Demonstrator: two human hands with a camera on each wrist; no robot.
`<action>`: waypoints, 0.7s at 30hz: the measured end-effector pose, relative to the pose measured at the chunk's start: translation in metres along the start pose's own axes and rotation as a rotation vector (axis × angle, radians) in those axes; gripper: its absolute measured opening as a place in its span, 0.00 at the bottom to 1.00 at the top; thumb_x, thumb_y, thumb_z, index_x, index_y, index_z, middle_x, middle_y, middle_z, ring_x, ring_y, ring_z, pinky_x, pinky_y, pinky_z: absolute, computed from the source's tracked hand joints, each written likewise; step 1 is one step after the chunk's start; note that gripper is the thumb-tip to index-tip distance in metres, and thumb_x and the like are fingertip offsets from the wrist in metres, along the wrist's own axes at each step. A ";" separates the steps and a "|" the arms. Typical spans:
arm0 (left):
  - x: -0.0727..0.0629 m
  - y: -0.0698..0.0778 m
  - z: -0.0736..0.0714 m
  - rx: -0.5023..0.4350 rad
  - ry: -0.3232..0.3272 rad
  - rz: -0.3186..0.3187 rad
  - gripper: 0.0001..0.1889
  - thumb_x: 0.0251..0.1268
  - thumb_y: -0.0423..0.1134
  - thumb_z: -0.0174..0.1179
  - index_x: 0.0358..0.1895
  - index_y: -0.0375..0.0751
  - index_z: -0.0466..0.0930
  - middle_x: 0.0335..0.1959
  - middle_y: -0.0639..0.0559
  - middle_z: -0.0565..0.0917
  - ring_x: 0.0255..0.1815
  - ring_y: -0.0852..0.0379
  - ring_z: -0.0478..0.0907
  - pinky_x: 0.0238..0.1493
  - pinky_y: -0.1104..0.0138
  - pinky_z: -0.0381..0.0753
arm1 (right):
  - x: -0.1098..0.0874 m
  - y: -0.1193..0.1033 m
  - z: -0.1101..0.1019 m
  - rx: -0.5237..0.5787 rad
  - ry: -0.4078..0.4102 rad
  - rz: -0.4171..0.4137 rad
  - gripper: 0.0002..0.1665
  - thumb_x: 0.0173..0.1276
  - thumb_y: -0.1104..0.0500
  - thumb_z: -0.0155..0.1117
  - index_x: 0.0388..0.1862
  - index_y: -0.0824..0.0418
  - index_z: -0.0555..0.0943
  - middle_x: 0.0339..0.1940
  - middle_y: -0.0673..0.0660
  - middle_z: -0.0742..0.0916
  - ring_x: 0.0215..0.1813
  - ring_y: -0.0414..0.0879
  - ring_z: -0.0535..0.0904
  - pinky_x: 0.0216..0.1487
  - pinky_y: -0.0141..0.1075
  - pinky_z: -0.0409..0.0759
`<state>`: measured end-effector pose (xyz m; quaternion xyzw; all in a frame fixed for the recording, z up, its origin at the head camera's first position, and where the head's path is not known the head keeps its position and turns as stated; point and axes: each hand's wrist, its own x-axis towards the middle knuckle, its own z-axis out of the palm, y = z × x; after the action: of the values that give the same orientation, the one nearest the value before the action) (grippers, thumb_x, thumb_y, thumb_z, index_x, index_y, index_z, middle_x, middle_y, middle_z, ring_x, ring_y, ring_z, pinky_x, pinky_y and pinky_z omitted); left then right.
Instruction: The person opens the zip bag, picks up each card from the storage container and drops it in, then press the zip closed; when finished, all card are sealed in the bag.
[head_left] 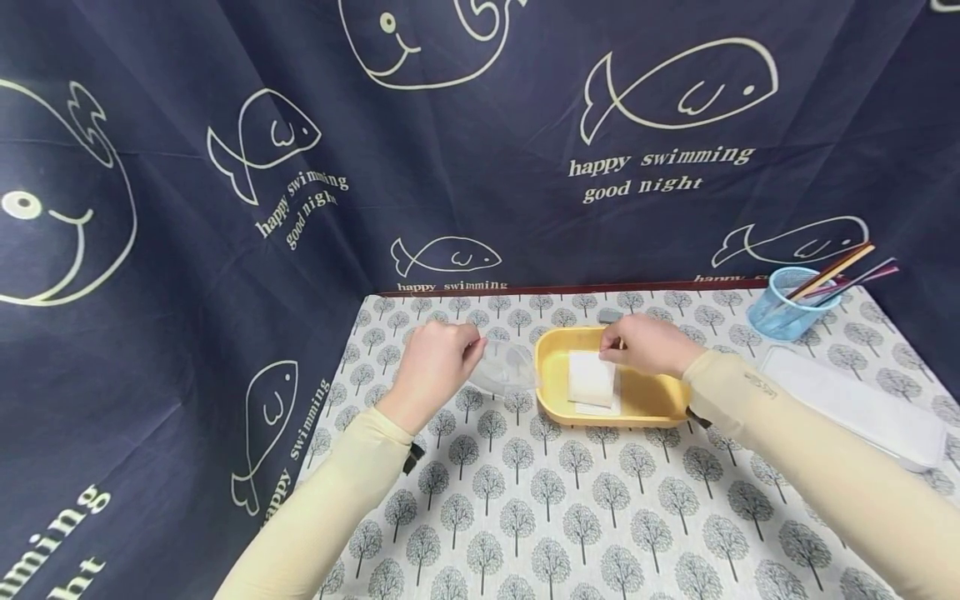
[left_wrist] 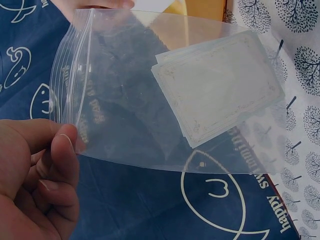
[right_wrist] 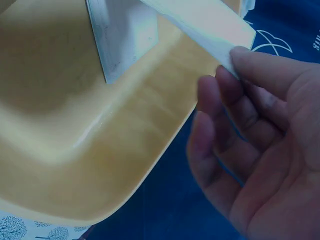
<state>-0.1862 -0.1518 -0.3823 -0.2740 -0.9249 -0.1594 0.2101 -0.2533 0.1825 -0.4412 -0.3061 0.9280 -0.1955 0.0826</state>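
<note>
My left hand [head_left: 435,362] pinches the zip edge of a clear zip-lock bag [left_wrist: 125,115] between thumb and forefinger, left of the yellow basin [head_left: 652,396]. A stack of pale cards with patterned borders [left_wrist: 220,90] lies inside the bag, toward its far end. Over the basin, my right hand [head_left: 648,342] pinches a white card [right_wrist: 205,25] by one corner, the other fingers loosely curled. Beneath that card, another white card [right_wrist: 125,40] rests in the basin, partly covered in the head view.
At the back right stands a light-blue mesh pen holder [head_left: 783,312] with several sticks in it. A long white case [head_left: 862,408] lies in front of it. Behind the basin sits a small grey object [head_left: 610,316]. A dark blue fish-print curtain [head_left: 450,167] hangs behind the tree-print tablecloth [head_left: 525,517].
</note>
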 end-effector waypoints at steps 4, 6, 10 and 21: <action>0.001 0.000 -0.001 0.001 -0.004 0.001 0.15 0.70 0.34 0.68 0.22 0.46 0.80 0.15 0.58 0.78 0.15 0.63 0.72 0.24 0.66 0.78 | 0.000 -0.004 -0.004 -0.010 0.074 0.028 0.03 0.70 0.58 0.71 0.38 0.56 0.89 0.38 0.51 0.90 0.37 0.46 0.83 0.47 0.52 0.83; 0.000 -0.001 -0.001 0.001 -0.009 -0.002 0.17 0.70 0.34 0.69 0.21 0.46 0.78 0.14 0.58 0.77 0.15 0.63 0.71 0.24 0.66 0.77 | -0.001 -0.007 -0.007 -0.009 0.124 0.031 0.03 0.70 0.57 0.72 0.37 0.55 0.88 0.38 0.50 0.90 0.37 0.46 0.82 0.45 0.51 0.82; 0.000 -0.002 -0.001 0.011 -0.005 -0.002 0.19 0.69 0.34 0.69 0.19 0.47 0.75 0.13 0.59 0.75 0.15 0.62 0.70 0.24 0.65 0.78 | -0.005 -0.015 -0.013 0.010 0.254 0.011 0.03 0.69 0.57 0.70 0.33 0.52 0.86 0.34 0.47 0.88 0.35 0.45 0.80 0.42 0.46 0.79; 0.001 0.000 -0.002 0.003 0.000 -0.002 0.17 0.69 0.34 0.69 0.20 0.46 0.78 0.14 0.58 0.78 0.15 0.63 0.72 0.25 0.65 0.79 | -0.015 -0.055 -0.031 0.221 0.698 -0.249 0.14 0.61 0.69 0.70 0.28 0.49 0.82 0.28 0.40 0.81 0.31 0.36 0.76 0.29 0.29 0.75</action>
<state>-0.1862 -0.1519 -0.3806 -0.2729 -0.9254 -0.1579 0.2105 -0.2202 0.1605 -0.3894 -0.3205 0.8293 -0.3956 -0.2302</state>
